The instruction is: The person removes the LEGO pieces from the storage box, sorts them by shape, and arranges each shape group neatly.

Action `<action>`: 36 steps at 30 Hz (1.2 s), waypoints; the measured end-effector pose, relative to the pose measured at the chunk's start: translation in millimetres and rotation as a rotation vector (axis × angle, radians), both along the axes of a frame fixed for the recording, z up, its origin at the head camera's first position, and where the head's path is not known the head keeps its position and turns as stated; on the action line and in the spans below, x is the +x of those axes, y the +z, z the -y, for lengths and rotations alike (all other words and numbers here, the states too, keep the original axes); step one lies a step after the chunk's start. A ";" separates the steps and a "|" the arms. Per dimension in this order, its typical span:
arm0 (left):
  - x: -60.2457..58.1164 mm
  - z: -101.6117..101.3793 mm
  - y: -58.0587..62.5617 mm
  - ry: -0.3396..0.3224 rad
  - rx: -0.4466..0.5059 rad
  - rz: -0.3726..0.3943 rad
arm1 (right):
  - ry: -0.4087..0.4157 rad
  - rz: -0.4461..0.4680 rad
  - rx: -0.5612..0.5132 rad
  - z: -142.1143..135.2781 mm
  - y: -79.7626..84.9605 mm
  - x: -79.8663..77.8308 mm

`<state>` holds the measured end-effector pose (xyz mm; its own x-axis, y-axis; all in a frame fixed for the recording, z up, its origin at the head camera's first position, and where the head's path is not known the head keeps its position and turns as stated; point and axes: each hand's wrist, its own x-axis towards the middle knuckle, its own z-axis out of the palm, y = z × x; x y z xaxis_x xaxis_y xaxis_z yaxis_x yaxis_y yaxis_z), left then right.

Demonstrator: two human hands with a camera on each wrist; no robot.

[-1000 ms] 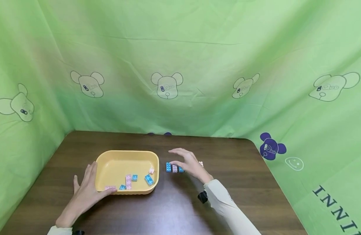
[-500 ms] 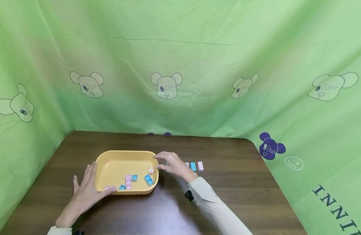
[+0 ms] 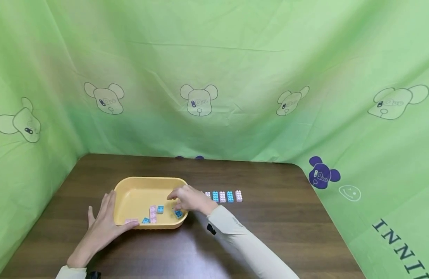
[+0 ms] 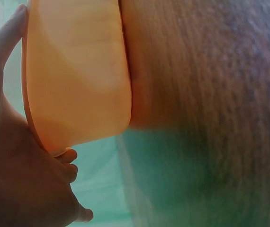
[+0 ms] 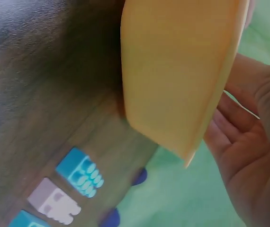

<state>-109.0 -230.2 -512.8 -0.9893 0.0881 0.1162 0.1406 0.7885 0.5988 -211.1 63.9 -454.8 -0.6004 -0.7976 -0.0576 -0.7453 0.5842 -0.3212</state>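
Observation:
A yellow plastic basin (image 3: 144, 178) stands left of centre on the table. My left hand (image 3: 103, 224) rests against its near left corner, fingers stretched along the outer side and thumb laid over the near rim. Over the basin's right end, my right hand (image 3: 190, 198) reaches in past the rim with a gap between thumb and forefinger. Just below these fingers lies a blue toy building brick (image 3: 178, 214). Farther left in the basin are a small blue brick (image 3: 160, 209), a long pink brick (image 3: 153, 214), another blue brick (image 3: 145, 220) and a pink piece (image 3: 131, 221).
Right of the basin, several pink and blue bricks stand in a row on the dark wooden table (image 3: 263, 228), ending with a pink brick (image 3: 238, 196). The right wrist view shows a blue brick (image 5: 73, 165) beside the basin. Green cloth (image 3: 235, 50) hangs around the table.
My right hand has moved left from above the row of bricks, over the rim and into the basin, covering the small pink brick there. My left hand stays where it was.

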 end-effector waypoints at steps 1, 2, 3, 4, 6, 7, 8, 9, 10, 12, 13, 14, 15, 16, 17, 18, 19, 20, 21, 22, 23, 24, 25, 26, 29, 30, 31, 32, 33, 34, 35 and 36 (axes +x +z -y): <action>-0.1 0.0 0.1 0.000 0.003 -0.003 | -0.002 -0.007 0.043 2.5 -0.2 1.5; 0.0 -0.1 0.0 0.000 0.004 -0.005 | -0.004 -0.020 0.089 5.0 -0.6 2.9; 0.1 -0.4 0.0 0.000 0.006 -0.007 | -0.007 -0.027 0.136 7.0 -0.9 4.8; 0.4 -0.5 -0.3 -0.001 0.006 -0.008 | -0.011 -0.039 0.180 8.5 -1.6 6.7; 1.0 -0.7 -1.2 -0.001 0.008 -0.012 | -0.012 -0.066 0.256 10.9 -2.3 10.5; 1.2 -0.7 -1.7 -0.001 0.008 -0.010 | -0.011 -0.081 0.280 11.6 -2.6 12.2; 1.3 -0.8 -1.9 -0.001 0.006 -0.007 | -0.013 -0.094 0.297 12.3 -3.1 13.5; 1.2 -0.7 -2.4 -0.002 0.006 -0.005 | -0.018 -0.102 0.310 12.8 -3.3 14.7; 1.1 -0.8 -2.6 -0.002 0.005 -0.002 | -0.022 -0.111 0.319 13.3 -3.4 15.5; 0.8 -0.9 -2.8 -0.002 0.005 0.002 | -0.023 -0.123 0.336 14.4 -3.8 16.1; 0.8 -1.0 -2.7 -0.001 0.003 0.006 | -0.022 -0.128 0.344 15.0 -3.9 16.2; 0.7 -1.0 -2.7 -0.001 0.002 0.008 | -0.018 -0.133 0.349 15.7 -4.1 16.0; 0.7 -1.0 -2.6 0.000 0.001 0.009 | -0.012 -0.138 0.352 16.4 -4.3 15.8; 0.8 -1.0 -2.4 0.001 -0.002 0.009 | -0.007 -0.139 0.354 17.0 -4.3 15.7; 0.9 -1.0 -2.1 0.001 -0.003 0.007 | -0.001 -0.148 0.353 17.6 -4.8 15.5; 0.9 -1.0 -1.9 0.001 -0.003 0.004 | 0.005 -0.154 0.352 18.0 -5.1 15.2; 0.7 -1.0 -1.6 0.001 -0.004 0.001 | 0.007 -0.162 0.347 18.4 -5.5 14.9; 0.7 -1.0 -1.2 0.000 -0.004 -0.001 | 0.010 -0.168 0.340 18.7 -5.9 14.6; 0.6 -1.0 -0.9 0.000 -0.004 -0.003 | 0.014 -0.175 0.336 19.0 -6.3 14.3; 0.6 -1.0 -0.4 0.000 -0.004 -0.005 | 0.015 -0.178 0.331 19.2 -6.8 13.9; 0.5 -0.9 -0.1 0.001 -0.005 -0.006 | 0.018 -0.184 0.329 19.3 -7.3 13.6; 0.4 -0.8 0.2 0.001 -0.005 -0.006 | 0.018 -0.181 0.327 19.4 -7.4 13.4; 0.4 -0.7 0.4 0.001 -0.005 -0.004 | 0.017 -0.177 0.324 19.6 -7.6 13.2; 0.6 -0.6 0.5 0.001 -0.005 -0.002 | 0.015 -0.168 0.320 19.6 -7.7 13.1; 0.7 -0.1 0.1 0.004 -0.005 0.000 | -0.002 -0.136 0.303 19.7 -7.1 12.4; 0.8 0.1 -0.1 0.005 -0.002 -0.002 | -0.009 -0.123 0.291 19.6 -6.7 12.0; 0.8 0.4 -0.3 0.007 0.000 -0.002 | -0.015 -0.120 0.277 19.5 -6.1 11.5; 0.5 0.6 -0.5 0.007 0.000 -0.004 | -0.023 -0.116 0.261 19.2 -5.4 11.1; -0.1 0.9 -0.7 0.007 0.003 -0.006 | -0.030 -0.120 0.245 18.5 -4.4 10.4; -0.4 1.1 -0.5 0.008 0.004 -0.007 | -0.035 -0.123 0.226 17.7 -3.3 9.8; -1.0 1.3 -0.4 0.007 0.004 -0.008 | -0.042 -0.126 0.205 16.5 -2.3 9.3; -1.4 1.5 -0.4 0.007 0.005 -0.008 | -0.048 -0.130 0.181 15.1 -1.2 8.7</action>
